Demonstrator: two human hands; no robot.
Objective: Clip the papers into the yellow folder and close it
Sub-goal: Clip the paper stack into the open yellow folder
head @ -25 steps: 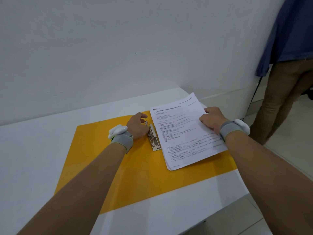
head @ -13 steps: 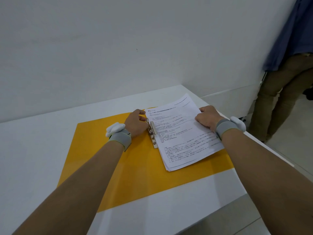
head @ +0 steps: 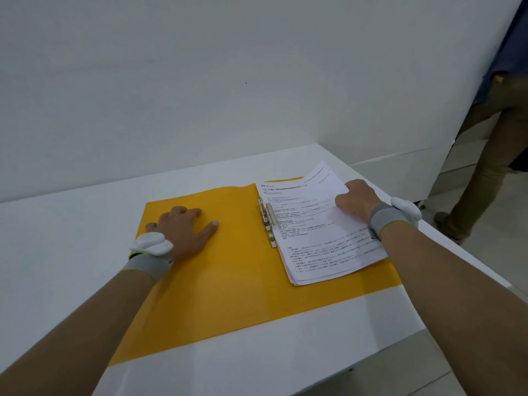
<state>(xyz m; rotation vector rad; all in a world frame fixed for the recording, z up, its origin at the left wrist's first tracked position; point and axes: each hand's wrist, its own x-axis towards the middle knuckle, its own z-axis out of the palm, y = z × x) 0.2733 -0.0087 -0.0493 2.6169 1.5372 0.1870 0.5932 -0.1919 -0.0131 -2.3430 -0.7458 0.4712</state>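
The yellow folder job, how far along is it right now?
Looks done: the papers lie on the right half of the yellow folder, their left edge at the metal clip, though I cannot tell if it is latched. In hand: the right hand holds the stack; the left hand lies flat on the left cover. Left: closing it.

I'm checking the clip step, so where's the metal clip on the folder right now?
The metal clip sits along the spine of the open yellow folder, right of the left hand, at the left edge of the papers.
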